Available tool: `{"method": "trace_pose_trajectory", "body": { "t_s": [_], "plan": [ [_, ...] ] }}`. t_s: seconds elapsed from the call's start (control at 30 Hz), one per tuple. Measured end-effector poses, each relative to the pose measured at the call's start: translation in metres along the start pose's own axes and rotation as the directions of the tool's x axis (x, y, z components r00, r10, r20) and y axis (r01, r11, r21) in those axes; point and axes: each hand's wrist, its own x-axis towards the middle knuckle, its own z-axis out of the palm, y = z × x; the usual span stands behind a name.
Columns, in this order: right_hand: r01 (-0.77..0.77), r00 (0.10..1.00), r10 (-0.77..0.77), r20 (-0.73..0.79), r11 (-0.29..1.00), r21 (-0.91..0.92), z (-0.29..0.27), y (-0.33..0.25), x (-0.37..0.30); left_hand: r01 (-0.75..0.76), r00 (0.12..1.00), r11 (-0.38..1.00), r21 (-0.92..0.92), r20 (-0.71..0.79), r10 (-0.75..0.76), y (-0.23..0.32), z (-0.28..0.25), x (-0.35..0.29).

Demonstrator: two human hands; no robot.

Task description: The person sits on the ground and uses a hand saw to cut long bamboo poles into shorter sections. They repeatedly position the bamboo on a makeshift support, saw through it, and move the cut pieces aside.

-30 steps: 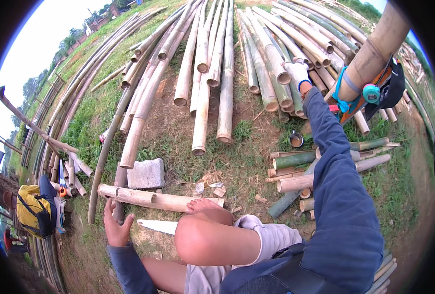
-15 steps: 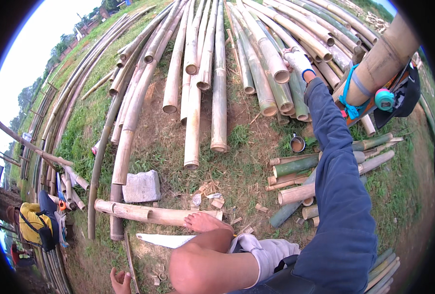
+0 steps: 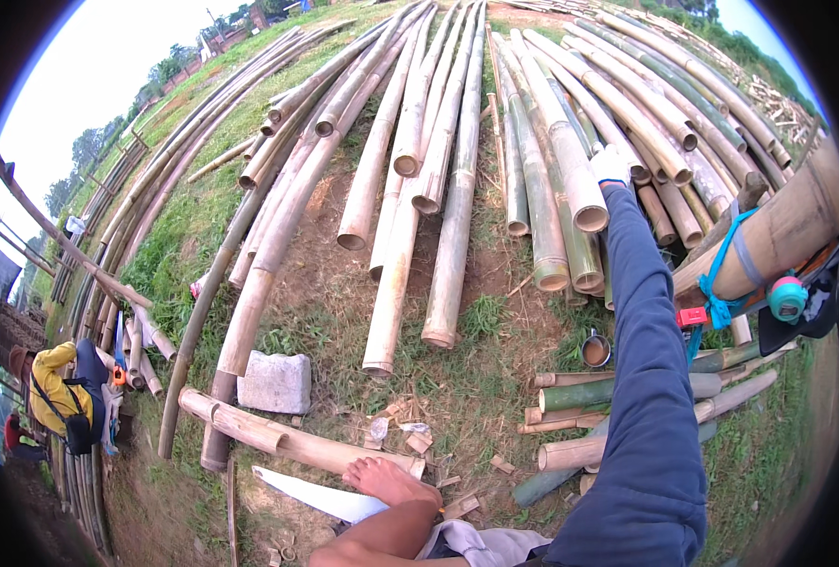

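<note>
My right arm, in a dark blue sleeve, reaches far forward. My right hand (image 3: 611, 165), in a white glove, is closed on the side of a pale bamboo pole (image 3: 571, 156), just behind its open cut end; the fingertips are partly hidden. That pole lies on top of a bundle of greener poles (image 3: 544, 227). My left hand is out of view. My bare foot (image 3: 386, 477) presses on a short bamboo length (image 3: 316, 449) with a step cut into it. Beside the foot lies a pale tapering blade (image 3: 311, 493), like a saw's.
Bamboo poles (image 3: 457, 227) fan out ahead. A stone block (image 3: 275, 383), a metal mug (image 3: 595, 350) of brown liquid and cut bamboo pieces (image 3: 575, 395) lie nearby. At right a thick bamboo post (image 3: 788, 227) carries blue cord. A person in yellow (image 3: 56, 383) bends at far left.
The view has shifted, so the poles appear lower and further right. My left hand has left the view. My right hand stays at the pole, now more at its side near the end.
</note>
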Motion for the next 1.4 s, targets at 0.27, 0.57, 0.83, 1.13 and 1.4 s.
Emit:
{"method": "trace_pose_trajectory", "body": {
  "t_s": [0.27, 0.57, 0.83, 1.13, 1.4],
  "plan": [
    [-0.048, 0.962, 0.065, 0.265, 0.996, -0.070, -0.033, 0.018, 0.009, -0.068, 0.992, 0.973, -0.221, 0.091, 0.090, 0.048, 0.008, -0.009],
    [0.017, 0.934, 0.022, 0.357, 0.994, -0.105, -0.161, 0.022, -0.037, -0.506, 0.860, 0.861, 0.043, 0.094, 0.501, 0.112, 0.012, 0.003],
    [0.301, 0.951, -0.274, 0.143, 0.926, -0.228, -0.302, 0.023, -0.277, -0.638, 0.770, 0.758, 0.136, 0.100, 0.630, 0.160, 0.027, -0.018],
    [-0.537, 0.801, -0.153, 0.579, 0.241, 0.808, -0.342, 0.094, -0.386, -0.643, 0.765, 0.757, 0.114, 0.131, 0.630, 0.182, 0.027, -0.006],
    [-0.839, 0.524, -0.434, 0.733, -0.115, 0.532, -0.323, 0.091, -0.311, -0.690, 0.723, 0.705, 0.165, 0.118, 0.680, 0.220, 0.038, -0.011]
  ]
}}
